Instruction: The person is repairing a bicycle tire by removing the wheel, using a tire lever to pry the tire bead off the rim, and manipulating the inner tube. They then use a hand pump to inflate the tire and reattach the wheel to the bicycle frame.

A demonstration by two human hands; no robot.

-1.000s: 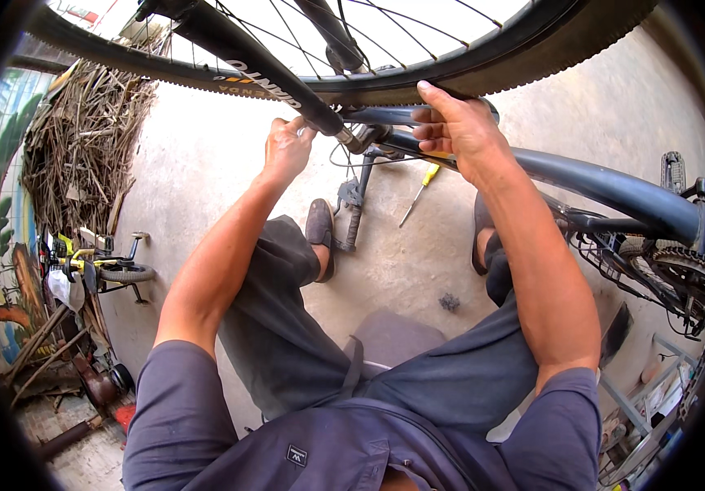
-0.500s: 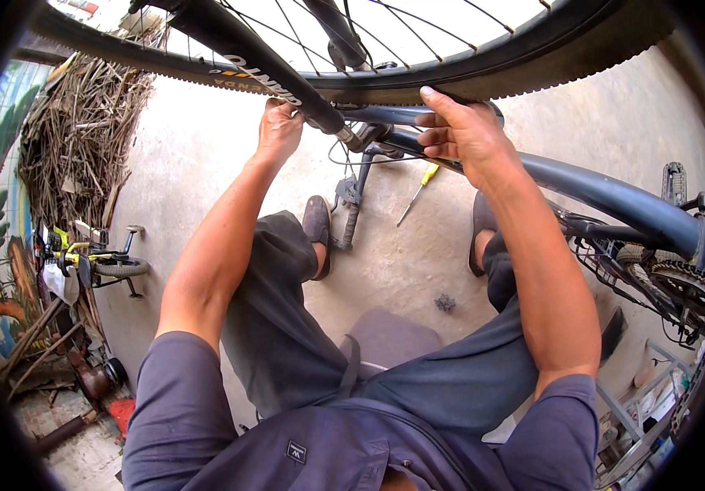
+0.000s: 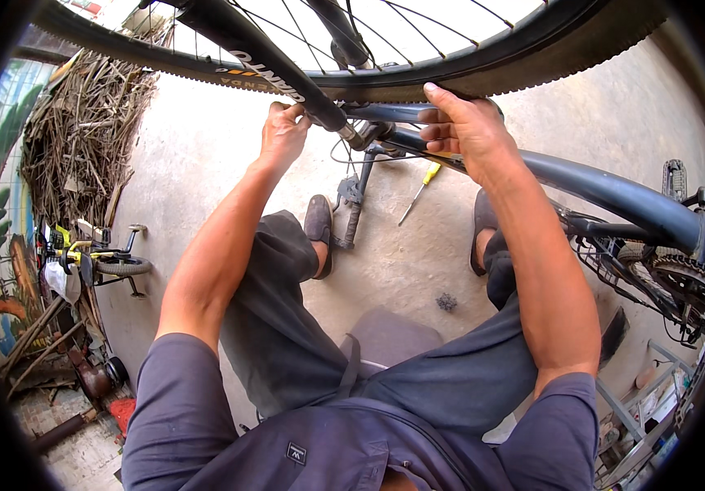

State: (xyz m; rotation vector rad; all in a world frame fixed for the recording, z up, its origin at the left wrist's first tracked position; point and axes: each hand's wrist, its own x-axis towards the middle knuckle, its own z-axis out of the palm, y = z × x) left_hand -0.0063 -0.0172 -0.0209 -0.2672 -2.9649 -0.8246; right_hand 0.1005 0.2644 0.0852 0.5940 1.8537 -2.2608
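Note:
A bicycle's front wheel [image 3: 524,69] spans the top of the view, its knobbly tyre toward me. The black fork leg [image 3: 262,65] slants down across it to the blue-grey frame [image 3: 614,192]. Beside the lower fork leg, my left hand [image 3: 284,135] is closed, its fingertips partly behind the leg; what they pinch is hidden. My right hand [image 3: 475,135] is at the tyre's underside, thumb raised against it, the other fingers loosely bent and apart in front of the frame tube. Below the frame, the handlebar grip [image 3: 352,225] hangs near the floor.
A yellow-handled screwdriver [image 3: 419,192] lies on the concrete floor between my feet, with a small dark clump [image 3: 446,302] nearer me. At left are a stack of sticks [image 3: 78,135] and a small yellow bike [image 3: 99,262]. A metal frame [image 3: 622,401] stands at lower right.
My left hand has shifted slightly right and down along the fork leg, its fingers more tightly bent. The right hand stays nearly where it was at the tyre.

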